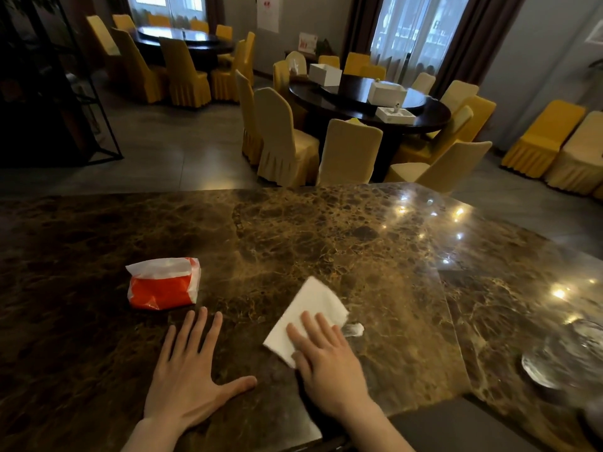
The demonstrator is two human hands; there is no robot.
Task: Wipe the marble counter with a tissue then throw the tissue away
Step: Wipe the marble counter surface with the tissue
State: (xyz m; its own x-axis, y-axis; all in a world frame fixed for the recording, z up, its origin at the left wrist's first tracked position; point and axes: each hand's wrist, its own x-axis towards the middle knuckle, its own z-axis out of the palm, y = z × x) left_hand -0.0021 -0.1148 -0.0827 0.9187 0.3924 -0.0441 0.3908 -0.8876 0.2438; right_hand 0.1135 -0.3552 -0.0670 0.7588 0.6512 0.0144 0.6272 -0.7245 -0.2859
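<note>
Both hands are down on the brown marble bench (293,230). The right hand (326,357) lies flat and open, palm down, fingers together and stretched forward, pressing on the near half of a white tissue (310,308). The tissue is spread flat on the stone, its far corner pointing away from the person, and nothing is gripped; the hand only rests its weight on the paper. Just past the fingertips, to the right of the tissue's edge, there is a small whitish smear (354,329) on the polished surface, touching or nearly touching the paper.

The left hand (192,370) is also open, fingers fanned wide and thumb out to the side, planted flat on the bare stone well to the left of the tissue. Just beyond its fingertips sits an orange and white tissue pack (163,283), its top opened and crumpled.

At the right edge of the bench a glass dish (564,360) catches the ceiling lights. Behind, a dark round table (368,99) stands ringed by yellow-covered chairs (284,138)
</note>
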